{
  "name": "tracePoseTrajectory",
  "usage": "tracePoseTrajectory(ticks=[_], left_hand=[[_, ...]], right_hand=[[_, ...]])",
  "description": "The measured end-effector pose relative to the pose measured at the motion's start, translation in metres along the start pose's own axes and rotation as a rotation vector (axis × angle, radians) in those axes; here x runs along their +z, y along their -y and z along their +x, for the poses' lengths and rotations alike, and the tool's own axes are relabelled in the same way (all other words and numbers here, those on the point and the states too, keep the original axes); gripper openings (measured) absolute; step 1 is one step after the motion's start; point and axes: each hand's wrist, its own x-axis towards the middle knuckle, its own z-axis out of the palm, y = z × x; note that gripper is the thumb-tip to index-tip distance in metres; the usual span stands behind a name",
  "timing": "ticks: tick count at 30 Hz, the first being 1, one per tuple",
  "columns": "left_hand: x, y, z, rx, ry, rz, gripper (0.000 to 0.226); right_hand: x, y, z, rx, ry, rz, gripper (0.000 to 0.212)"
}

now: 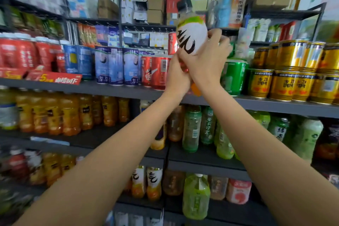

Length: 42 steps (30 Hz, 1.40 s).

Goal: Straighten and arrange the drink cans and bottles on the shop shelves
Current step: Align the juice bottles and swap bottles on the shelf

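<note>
— Above the can shelf, what's on that bottle?
— White label, one black brush character, green band. I can't read it.
— Your grip?
— My right hand wraps its middle; my left hand clasps the bottom, before red cola cans.

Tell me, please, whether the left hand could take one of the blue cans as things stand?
Probably not yet: the left hand grips the bottle together with the right hand. The blue cans stand unblocked at the shelf front, so releasing the bottle would free it.
</note>
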Motion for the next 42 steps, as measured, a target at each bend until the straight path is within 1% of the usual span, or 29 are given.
tracePoseTrajectory(ticks=[2,4,6,8,10,13,15,17,18,19,21,23,24,26,28,31,36,38,39,42], left_hand=[[-0.033,-0.008,-0.006,0.012,-0.025,0.003,0.041],[-0.069,-0.012,-0.009,0.000,-0.039,0.044,0.045],[-0.113,-0.013,-0.017,-0.009,0.008,0.158,0.049],[-0.162,-0.004,-0.036,-0.057,0.090,0.254,0.061],[-0.211,0.010,-0.064,-0.126,0.175,0.269,0.074],[-0.277,0.043,-0.104,-0.245,0.257,0.282,0.077],[-0.314,0.070,-0.120,-0.385,0.322,0.375,0.082],[-0.342,0.094,-0.134,-0.537,0.414,0.507,0.079],[-0.350,0.108,-0.142,-0.578,0.460,0.542,0.077],[-0.355,0.121,-0.148,-0.592,0.510,0.554,0.077],[-0.359,0.148,-0.162,-0.623,0.597,0.574,0.082],[-0.357,0.173,-0.178,-0.672,0.625,0.561,0.092],[-0.354,0.187,-0.185,-0.691,0.618,0.538,0.091],[-0.344,0.203,-0.196,-0.717,0.622,0.520,0.077],[-0.330,0.212,-0.200,-0.755,0.686,0.506,0.065],[-0.310,0.225,-0.197,-0.765,0.758,0.502,0.058],[-0.269,0.237,-0.191,-0.812,0.806,0.467,0.065],[-0.253,0.233,-0.190,-0.820,0.798,0.461,0.062],[-0.249,0.230,-0.189,-0.828,0.783,0.463,0.060],[-0.254,0.223,-0.185,-0.868,0.730,0.464,0.061]], right_hand=[[0.012,0.025,-0.014,0.027,0.088,0.098,0.066],[0.027,0.047,-0.033,0.072,0.157,0.274,0.067],[0.042,0.064,-0.058,0.091,0.236,0.369,0.073],[0.060,0.077,-0.088,0.114,0.371,0.381,0.085],[0.079,0.086,-0.122,0.122,0.536,0.324,0.092],[0.112,0.097,-0.184,0.144,0.759,0.152,0.081],[0.134,0.101,-0.226,0.242,0.867,0.074,0.082],[0.151,0.096,-0.265,0.357,0.940,0.020,0.082],[0.156,0.090,-0.282,0.400,0.961,0.005,0.081],[0.158,0.082,-0.298,0.431,0.977,-0.006,0.082],[0.161,0.067,-0.322,0.450,0.996,-0.056,0.089],[0.164,0.050,-0.339,0.441,0.995,-0.113,0.095],[0.164,0.041,-0.345,0.442,0.983,-0.129,0.092],[0.161,0.023,-0.355,0.465,0.943,-0.164,0.086],[0.156,0.004,-0.362,0.518,0.902,-0.194,0.084],[0.145,-0.020,-0.366,0.573,0.838,-0.238,0.082],[0.127,-0.058,-0.353,0.571,0.731,-0.273,0.081],[0.122,-0.073,-0.347,0.558,0.738,-0.286,0.087],[0.122,-0.078,-0.345,0.550,0.747,-0.273,0.086],[0.129,-0.075,-0.345,0.518,0.774,-0.190,0.076]])
